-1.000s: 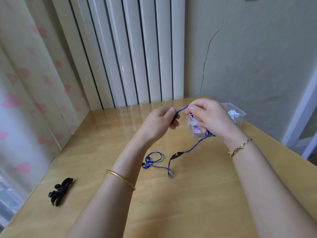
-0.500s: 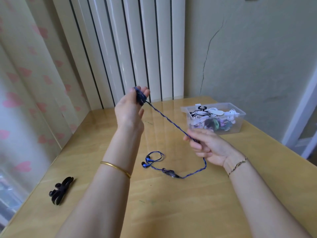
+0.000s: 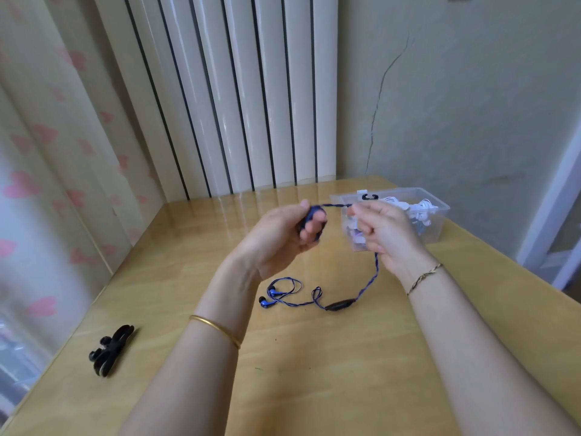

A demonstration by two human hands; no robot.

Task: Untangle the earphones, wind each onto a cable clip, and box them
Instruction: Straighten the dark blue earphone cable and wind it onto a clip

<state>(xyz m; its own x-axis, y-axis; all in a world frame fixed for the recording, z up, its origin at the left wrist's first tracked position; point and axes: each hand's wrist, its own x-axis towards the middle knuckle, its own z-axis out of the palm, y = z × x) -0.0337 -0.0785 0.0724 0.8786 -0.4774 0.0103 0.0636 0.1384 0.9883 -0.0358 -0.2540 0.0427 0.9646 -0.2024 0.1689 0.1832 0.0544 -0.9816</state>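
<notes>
My left hand [image 3: 283,237] holds a dark blue cable clip [image 3: 311,215] with part of the blue braided earphone cable [image 3: 367,284] wound on it. My right hand [image 3: 380,234] pinches the same cable just right of the clip. A short taut stretch runs between the hands. From my right hand the cable drops to the table, past a black inline remote [image 3: 339,305], to the two blue earbuds [image 3: 267,297]. A clear plastic box [image 3: 437,221] with white earphones and clips stands behind my right hand.
Black cable clips [image 3: 110,350] lie near the wooden table's [image 3: 314,372] left edge. A white radiator and a cracked wall stand behind the table. A curtain with pink hearts hangs at the left.
My left hand has come down from its raised position toward my right hand. My right hand has risen from the table. The long taut cable stretch between them has become short.
</notes>
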